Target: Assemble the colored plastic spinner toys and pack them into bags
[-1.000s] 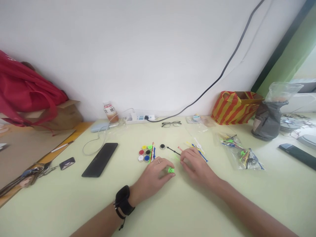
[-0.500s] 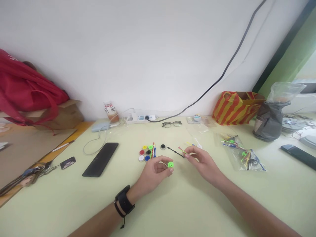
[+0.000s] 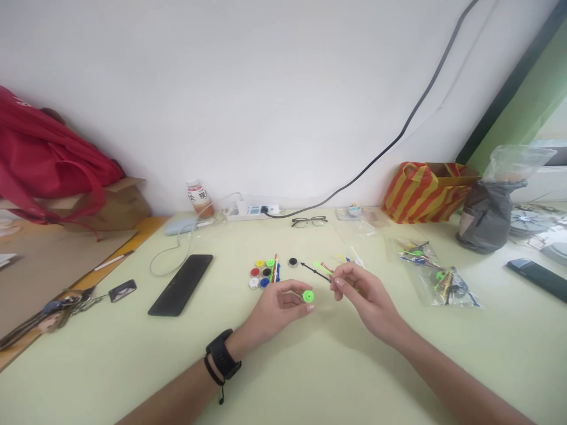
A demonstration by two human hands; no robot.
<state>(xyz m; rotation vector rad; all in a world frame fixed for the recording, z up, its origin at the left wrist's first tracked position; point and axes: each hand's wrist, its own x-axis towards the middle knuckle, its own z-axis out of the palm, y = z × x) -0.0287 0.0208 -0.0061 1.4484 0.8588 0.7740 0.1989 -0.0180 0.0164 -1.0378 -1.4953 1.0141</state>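
Note:
My left hand [image 3: 280,304] pinches a bright green round plastic spinner base [image 3: 308,296] between thumb and forefinger, its hub facing me. My right hand [image 3: 361,289] has thumb and fingers closed on a slim green arrow [image 3: 318,265], whose head sticks out to the left. Below that arrow lies a black arrow [image 3: 315,272] on the table; a thin red piece shows beside the fingertips. A loose black disc [image 3: 293,262] is left of the arrows. Further left sit several coloured discs [image 3: 254,273], with a bundle of coloured arrows [image 3: 275,270] alongside.
A black phone [image 3: 181,285], keys [image 3: 66,307] and a power strip [image 3: 252,211] are on the table. Eyeglasses [image 3: 309,222] lie near the wall. Clear bags of spinner parts [image 3: 449,286] are at right, with a striped bag [image 3: 429,192] behind them. A bottle [image 3: 199,199] stands at back left.
My right hand has turned a little, and the green arrow's head now shows further out past the fingers. My left hand has shifted slightly right, tilting the green base more toward me.

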